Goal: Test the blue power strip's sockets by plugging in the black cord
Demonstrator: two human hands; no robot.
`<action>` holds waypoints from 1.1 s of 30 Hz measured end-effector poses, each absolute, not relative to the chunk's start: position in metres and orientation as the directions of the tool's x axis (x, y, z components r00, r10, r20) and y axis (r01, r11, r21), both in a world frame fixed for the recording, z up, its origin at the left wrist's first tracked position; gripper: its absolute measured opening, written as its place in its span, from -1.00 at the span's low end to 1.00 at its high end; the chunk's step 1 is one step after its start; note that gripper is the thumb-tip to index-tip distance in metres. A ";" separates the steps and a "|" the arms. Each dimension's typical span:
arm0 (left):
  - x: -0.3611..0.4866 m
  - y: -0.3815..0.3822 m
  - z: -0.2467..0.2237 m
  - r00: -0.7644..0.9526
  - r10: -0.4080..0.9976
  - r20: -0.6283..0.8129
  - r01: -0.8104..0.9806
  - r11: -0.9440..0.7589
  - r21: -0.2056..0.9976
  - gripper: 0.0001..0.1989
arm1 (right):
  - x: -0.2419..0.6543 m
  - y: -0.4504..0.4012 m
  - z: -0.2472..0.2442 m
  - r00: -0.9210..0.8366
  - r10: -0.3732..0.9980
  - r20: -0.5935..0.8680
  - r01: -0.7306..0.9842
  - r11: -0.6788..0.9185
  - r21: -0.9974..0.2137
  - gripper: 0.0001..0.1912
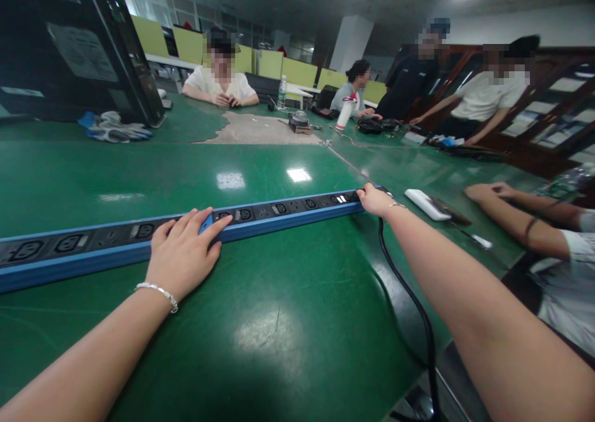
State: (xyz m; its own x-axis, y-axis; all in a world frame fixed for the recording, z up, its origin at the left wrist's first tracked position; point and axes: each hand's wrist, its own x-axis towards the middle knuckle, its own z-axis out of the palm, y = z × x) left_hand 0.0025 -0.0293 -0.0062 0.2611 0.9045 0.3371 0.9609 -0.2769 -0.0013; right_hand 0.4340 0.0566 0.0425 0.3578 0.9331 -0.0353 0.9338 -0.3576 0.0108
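A long blue-edged power strip (279, 214) with black sockets runs across the green table, from the left edge to the right of centre. My left hand (186, 248) lies over its middle, fingers spread on the sockets and the blue side. Near the strip's far right end, my right hand (373, 200) is closed on a small black plug, mostly hidden by the fingers. From below that wrist a black cable (409, 285) hangs over the table's edge toward the floor. Each wrist has a bracelet.
A black computer tower (69, 50) stands at the back left, with work gloves (116, 127) beside it. A white device (426, 204) lies right of the strip, near another person's arms (515, 211). Several people sit or stand around the table. A water bottle (282, 92) stands behind.
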 end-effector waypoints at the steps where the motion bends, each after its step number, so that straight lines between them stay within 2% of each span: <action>1: 0.003 -0.029 -0.006 0.259 0.905 0.338 0.962 -0.274 -0.003 -0.51 | 0.434 0.057 0.043 0.356 0.934 -0.035 0.934 -0.356 0.017 -0.56; 6: 0.003 -0.031 -0.005 0.262 0.899 0.350 0.960 -0.281 0.003 -0.52 | 0.432 0.056 0.052 0.332 0.943 -0.032 0.943 -0.331 0.036 -0.59; 10: 0.002 -0.030 -0.006 0.260 0.901 0.348 0.959 -0.282 0.014 -0.52 | 0.421 0.049 0.073 0.359 0.928 0.104 0.933 -0.358 -0.025 -0.57; 12: 0.002 -0.030 -0.007 0.259 0.899 0.353 0.958 -0.284 0.021 -0.52 | 0.409 0.045 0.085 0.313 0.937 0.155 0.950 -0.310 -0.044 -0.56; 16: 0.001 -0.028 -0.009 0.266 0.891 0.368 0.955 -0.294 0.022 -0.52 | 0.373 0.039 0.093 0.153 0.985 0.074 0.988 -0.152 -0.015 -0.57; 19: 0.000 -0.029 -0.011 0.280 0.875 0.396 0.952 -0.305 0.001 -0.53 | 0.348 0.038 0.084 0.108 0.994 0.030 0.994 -0.108 0.007 -0.56; 25: 0.000 -0.030 -0.012 0.285 0.863 0.416 0.952 -0.305 -0.019 -0.55 | 0.329 0.039 0.062 0.158 0.987 0.003 0.987 -0.158 -0.013 -0.62; 33: 0.000 -0.029 -0.013 0.288 0.862 0.418 0.951 -0.308 -0.020 -0.56 | 0.325 0.036 0.058 0.140 0.990 0.013 0.989 -0.141 0.051 -0.61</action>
State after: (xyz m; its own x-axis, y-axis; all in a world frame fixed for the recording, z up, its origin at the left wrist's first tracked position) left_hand 0.0003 -0.0289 -0.0132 0.2881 0.8618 0.4175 0.9511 -0.3081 -0.0203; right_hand 0.3249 0.0364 0.0581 0.1402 0.9900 0.0130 0.9887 -0.1407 0.0510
